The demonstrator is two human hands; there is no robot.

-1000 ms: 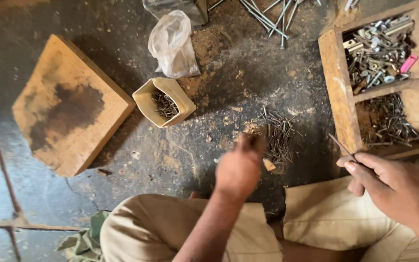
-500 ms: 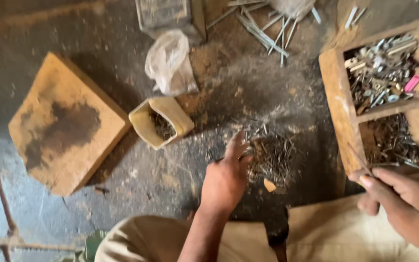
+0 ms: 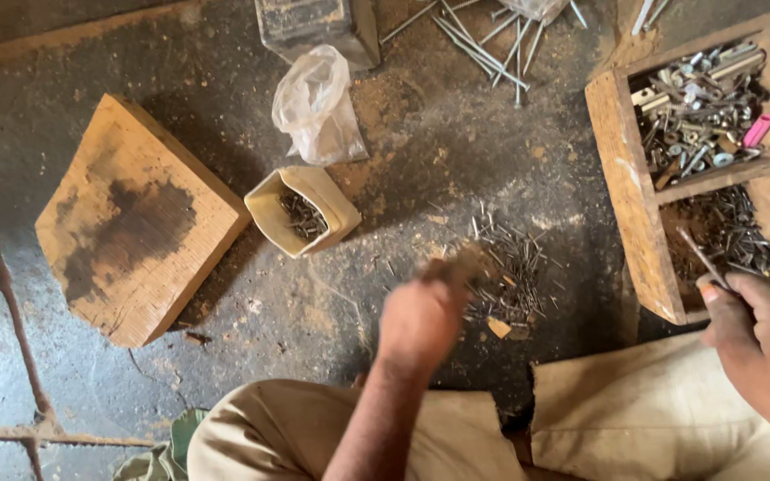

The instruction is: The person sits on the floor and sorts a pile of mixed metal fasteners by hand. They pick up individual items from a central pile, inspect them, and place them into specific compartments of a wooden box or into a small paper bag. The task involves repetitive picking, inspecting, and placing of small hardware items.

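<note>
My left hand (image 3: 425,316) is blurred with motion, fingers bunched, at the near left edge of a pile of loose nails (image 3: 510,267) on the dirty floor; whether it holds a nail cannot be told. My right hand (image 3: 755,334) is at the right, by the near corner of a wooden compartment tray (image 3: 626,196), pinching a long thin nail (image 3: 701,256) that points up and left. A small cream box (image 3: 305,214) with nails inside stands left of the pile.
A stained wooden block (image 3: 135,223) lies at the left. A crumpled plastic bag (image 3: 318,107) and a dark metal tin (image 3: 314,27) sit behind the cream box. Long nails (image 3: 483,40) are scattered at the top. My knees in tan trousers (image 3: 634,419) fill the bottom.
My left hand has moved forward from near my lap to the nail pile and stays in motion. My right hand has kept holding the long nail near the tray.
</note>
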